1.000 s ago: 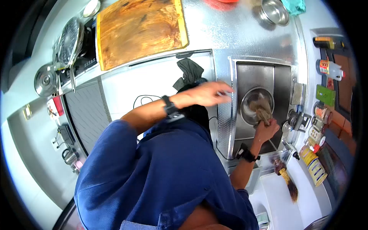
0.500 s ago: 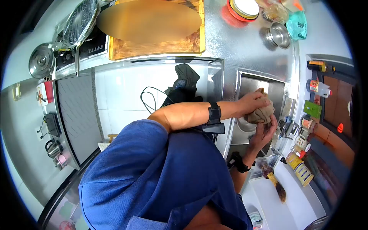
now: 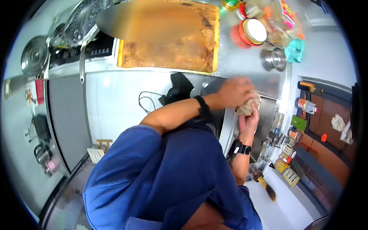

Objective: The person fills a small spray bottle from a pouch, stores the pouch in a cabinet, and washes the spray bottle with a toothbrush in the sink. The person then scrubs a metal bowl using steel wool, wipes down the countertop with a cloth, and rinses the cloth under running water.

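A crumpled beige cloth (image 3: 249,105) is bunched between my two hands above the sink (image 3: 265,115), near its left rim. My left hand (image 3: 235,92) reaches across from the left and closes over the top of the cloth, a little blurred. From below, my right hand (image 3: 248,123) grips the lower side, with its fingers partly hidden by the cloth. Both hands touch it. My arms and hands cover much of the sink, and only a sliver of the metal bowl's rim shows beside my right hand.
Beyond the sink are a small metal bowl (image 3: 276,59), a teal packet (image 3: 294,50) and stacked lids (image 3: 255,30). A wooden board (image 3: 168,53) lies at the back left, partly blurred. Bottles and jars line the right ledge, near a brush (image 3: 265,186).
My left hand has come over from left of the sink and closed on the cloth. My right hand has lifted the cloth from the bowl, and both hands have moved toward the sink's left rim.
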Tool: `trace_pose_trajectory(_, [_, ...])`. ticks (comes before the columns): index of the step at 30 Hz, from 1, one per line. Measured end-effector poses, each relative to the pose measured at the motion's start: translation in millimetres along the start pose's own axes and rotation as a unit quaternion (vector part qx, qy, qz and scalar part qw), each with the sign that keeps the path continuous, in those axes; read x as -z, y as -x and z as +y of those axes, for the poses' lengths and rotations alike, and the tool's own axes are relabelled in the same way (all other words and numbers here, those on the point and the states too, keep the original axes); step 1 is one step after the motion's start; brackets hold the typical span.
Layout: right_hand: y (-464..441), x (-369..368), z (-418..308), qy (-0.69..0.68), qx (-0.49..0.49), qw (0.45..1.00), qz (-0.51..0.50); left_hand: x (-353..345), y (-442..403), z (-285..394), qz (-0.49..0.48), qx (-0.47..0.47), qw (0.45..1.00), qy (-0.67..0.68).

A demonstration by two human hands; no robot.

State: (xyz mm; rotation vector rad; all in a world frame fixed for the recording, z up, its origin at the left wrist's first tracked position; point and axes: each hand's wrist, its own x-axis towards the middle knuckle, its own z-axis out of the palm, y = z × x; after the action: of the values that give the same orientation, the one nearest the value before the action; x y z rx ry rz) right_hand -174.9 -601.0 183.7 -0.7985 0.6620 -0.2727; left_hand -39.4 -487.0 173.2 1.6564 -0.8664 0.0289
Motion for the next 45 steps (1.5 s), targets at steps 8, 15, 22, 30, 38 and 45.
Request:
trace_pose_trajectory(8, [-144.0, -99.5, -14.8, 0.373, 0.115, 0.919, -0.059, 174.9, 0.9, -150.5, 0.086, 0.087, 0.938, -0.323])
trace_pose_trajectory(15, [-389.3, -177.3, 30.6, 0.592, 0.483, 0.638, -0.098, 202.1, 21.8, -183.2, -0.018, 0.097, 0.891, -0.444])
trace_pose_trajectory(22, [-445.3, -159.7, 53.9, 0.630, 0.370, 0.661, -0.174, 195.5, 18.9, -185.8, -0.053, 0.143, 0.876, -0.458])
trace_pose_trajectory(30, [-263.5, -55.2, 64.5, 0.631, 0.293, 0.682, -0.226, 191.1, 20.3, -186.4, -0.054, 0.128, 0.863, -0.486])
trace_pose_trajectory(38, [-116.3, 21.9, 21.3, 0.611, 0.089, 0.728, -0.297, 186.4, 22.0, -185.9, -0.051, 0.114, 0.855, -0.503])
trace_pose_trajectory(45, [-174.4, 5.4, 32.6, 0.551, 0.313, 0.771, -0.063, 186.0, 24.1, -188.3, -0.053, 0.110, 0.852, -0.509])
